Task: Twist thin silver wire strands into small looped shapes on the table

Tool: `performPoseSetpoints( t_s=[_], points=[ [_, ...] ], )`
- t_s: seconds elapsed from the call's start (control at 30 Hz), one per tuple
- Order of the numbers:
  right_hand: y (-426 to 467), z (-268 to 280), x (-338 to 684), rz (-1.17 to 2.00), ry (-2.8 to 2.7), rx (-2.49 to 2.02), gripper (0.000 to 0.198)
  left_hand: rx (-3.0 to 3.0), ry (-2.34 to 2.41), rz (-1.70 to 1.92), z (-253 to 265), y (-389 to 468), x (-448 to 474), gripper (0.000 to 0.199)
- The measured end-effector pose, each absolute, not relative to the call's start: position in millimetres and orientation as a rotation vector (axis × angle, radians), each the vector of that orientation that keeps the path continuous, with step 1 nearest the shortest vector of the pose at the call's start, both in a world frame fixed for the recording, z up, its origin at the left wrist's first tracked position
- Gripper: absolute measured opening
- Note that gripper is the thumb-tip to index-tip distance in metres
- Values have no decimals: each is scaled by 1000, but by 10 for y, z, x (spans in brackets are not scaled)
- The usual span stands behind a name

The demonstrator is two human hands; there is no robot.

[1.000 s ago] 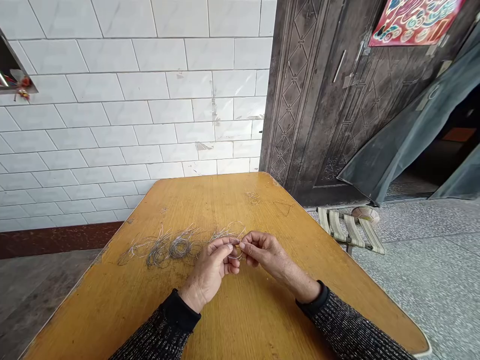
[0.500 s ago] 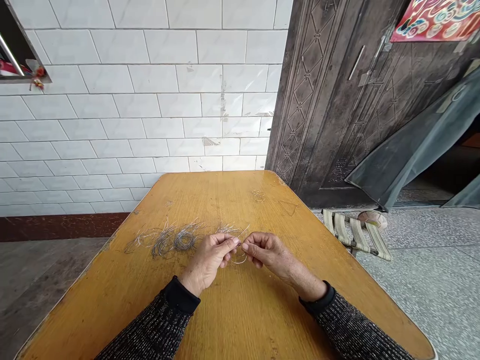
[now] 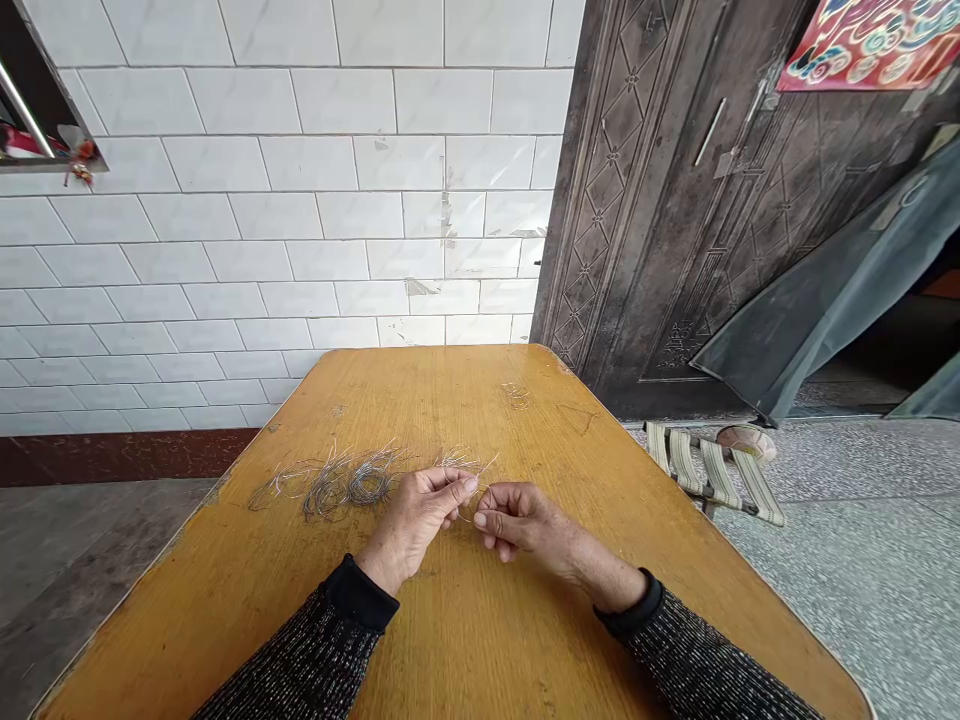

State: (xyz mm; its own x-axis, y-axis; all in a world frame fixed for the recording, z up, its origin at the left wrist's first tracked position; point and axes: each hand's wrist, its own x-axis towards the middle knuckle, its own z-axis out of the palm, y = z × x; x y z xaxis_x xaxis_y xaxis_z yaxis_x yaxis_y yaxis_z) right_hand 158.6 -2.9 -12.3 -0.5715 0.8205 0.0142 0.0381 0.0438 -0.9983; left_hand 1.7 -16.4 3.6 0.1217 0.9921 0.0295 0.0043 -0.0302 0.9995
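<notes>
A: How are the grips set?
B: Thin wire (image 3: 488, 467) is held between them. By the left grip (image 3: 416, 510) it is pinched, thumb to forefinger. By the right grip (image 3: 525, 520), just beside, the lower curve of the same wire appears to be pinched; exact contact too fine to confirm.
A: What is judged done?
B: Left of the left grip, a ring-shaped coil (image 3: 360, 492) and, farther left, a tangled bundle (image 3: 322, 490) are laid on the bench (image 3: 465, 650). Both look gathered, ends splayed; whether they are tied cannot be told.
A: And left?
B: The held loop is judged unfinished: one end is left sticking up above the grips. Just beyond the left grip, more wire ends (image 3: 454, 458) are partly hidden, state unclear. Beyond the right grip, small loops (image 3: 516, 396) are touched by neither.
</notes>
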Motion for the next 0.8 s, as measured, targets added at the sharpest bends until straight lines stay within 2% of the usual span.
performPoseSetpoints(
  t_s=[0.3, 0.53, 0.8],
  points=[
    [-60, -71, 1603, 1651, -1684, -825, 31, 1157, 1060, 1118, 37, -150, -8, 17],
    [24, -65, 1670, 1712, -1697, -787, 30, 960, 938, 981, 4, -116, -17, 21],
    [57, -129, 1660, 1705, -1608, -872, 33, 1177, 1038, 1043, 17, -141, -39, 26]
  ],
)
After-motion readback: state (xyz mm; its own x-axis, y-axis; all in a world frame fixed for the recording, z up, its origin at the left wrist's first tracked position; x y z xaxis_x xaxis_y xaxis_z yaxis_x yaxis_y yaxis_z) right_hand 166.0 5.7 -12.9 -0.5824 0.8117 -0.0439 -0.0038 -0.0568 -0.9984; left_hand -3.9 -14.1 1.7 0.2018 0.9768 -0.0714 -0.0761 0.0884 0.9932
